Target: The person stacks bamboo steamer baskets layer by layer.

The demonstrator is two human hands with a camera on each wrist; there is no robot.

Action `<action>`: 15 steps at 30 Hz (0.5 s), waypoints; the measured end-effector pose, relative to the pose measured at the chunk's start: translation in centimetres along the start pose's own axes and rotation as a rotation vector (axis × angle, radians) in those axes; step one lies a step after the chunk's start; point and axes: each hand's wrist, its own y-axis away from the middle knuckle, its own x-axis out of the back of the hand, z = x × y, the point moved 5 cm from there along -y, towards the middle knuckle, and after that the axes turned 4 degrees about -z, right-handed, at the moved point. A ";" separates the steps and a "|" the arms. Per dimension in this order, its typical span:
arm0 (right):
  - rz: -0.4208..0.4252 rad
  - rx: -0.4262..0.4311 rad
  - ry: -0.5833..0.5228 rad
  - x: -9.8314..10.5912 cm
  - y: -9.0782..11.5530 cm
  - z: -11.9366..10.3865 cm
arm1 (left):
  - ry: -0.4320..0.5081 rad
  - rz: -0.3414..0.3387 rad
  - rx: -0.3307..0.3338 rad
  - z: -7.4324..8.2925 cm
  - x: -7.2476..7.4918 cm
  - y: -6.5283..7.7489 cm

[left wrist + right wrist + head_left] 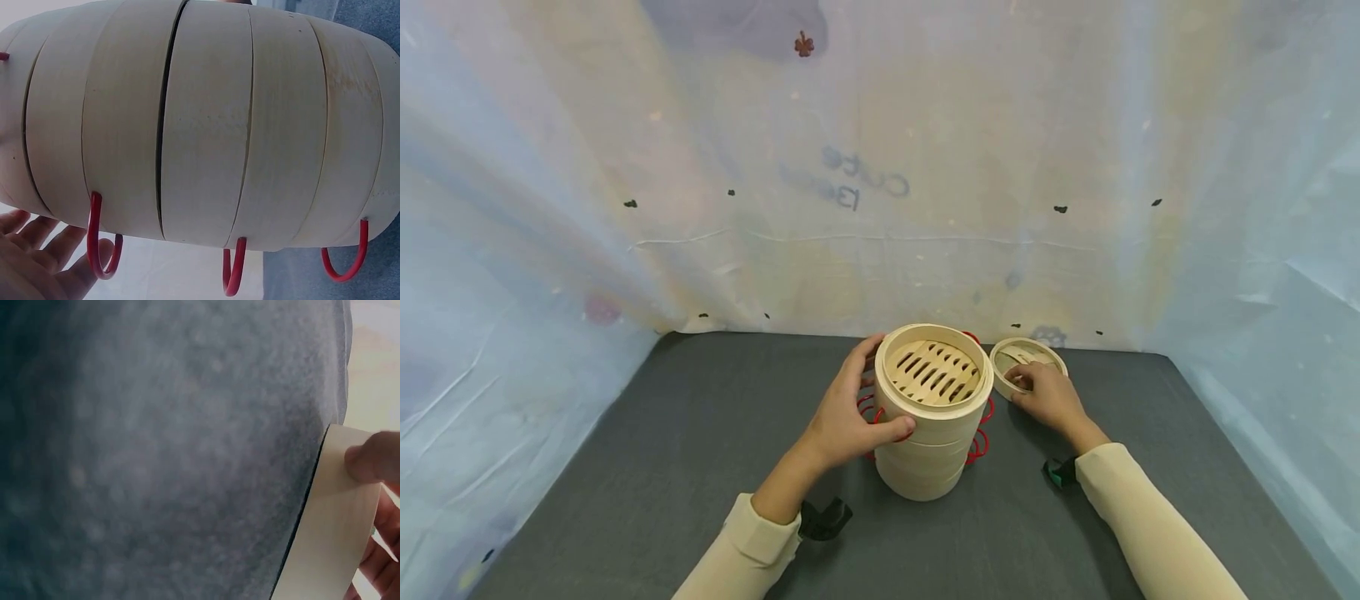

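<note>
A tall stack of bamboo steamer baskets [922, 450] stands upright, with red loop handles down its sides. Slats show inside the open top basket [934, 372]. My left hand [850, 417] grips the stack near its top, thumb across the front and fingers around the left side; in the left wrist view its fingers [62, 247] lie by the wall near a red loop [94, 244]. Just right of the stack lies a shallow round bamboo steamer lid [1002, 382], inside up. My right hand [1051, 398] pinches its rim, thumb [375, 459] on the outer wall, fingers inside.
The dark grey tabletop [700, 467] reaches back to a pale plastic sheet [880, 275], which also hangs at both sides. A black strap piece [825, 521] is on my left wrist and another [1060, 472] on my right.
</note>
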 end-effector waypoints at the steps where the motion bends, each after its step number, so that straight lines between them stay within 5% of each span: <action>1: 0.005 -0.006 0.005 0.0 0.0 0.0 | 0.005 -0.002 0.004 0.0 0.0 0.0; 15: 0.071 -0.030 0.050 0.9 0.7 -0.5 | 0.057 -0.017 0.018 -0.2 -0.4 -0.1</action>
